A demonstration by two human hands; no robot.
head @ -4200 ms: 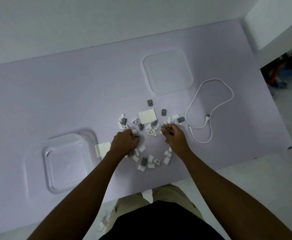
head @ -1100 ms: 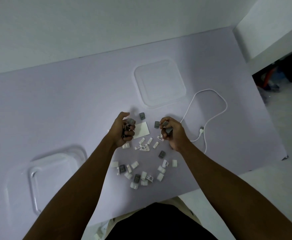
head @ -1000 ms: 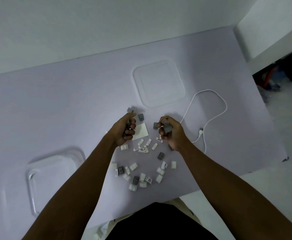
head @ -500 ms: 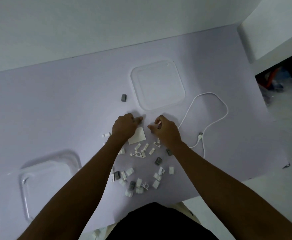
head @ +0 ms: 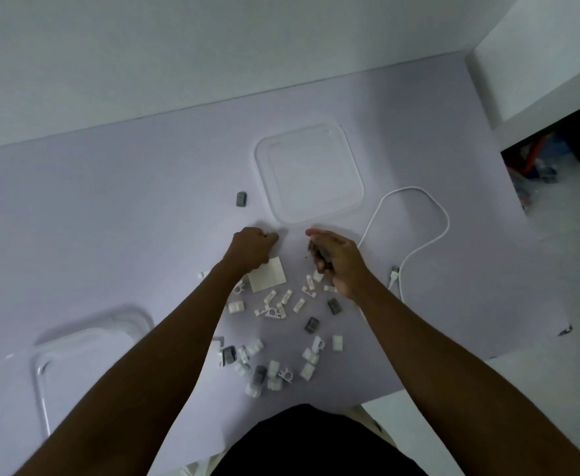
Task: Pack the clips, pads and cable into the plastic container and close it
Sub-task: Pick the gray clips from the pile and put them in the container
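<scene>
Overhead, packing under way on a lilac worktop [head: 110, 218].
Clear plastic container [head: 39, 376] sits open at the near left, its lid [head: 311, 173] flat at the far middle, white cable [head: 448, 228] looped to the right. Left hand [head: 251, 247] is fisted (contents hidden, I cannot tell); right hand [head: 338, 261] curls round grey clips [head: 319, 252]. A white pad [head: 268, 280] and loose clips [head: 273, 369] lie between the forearms.
</scene>
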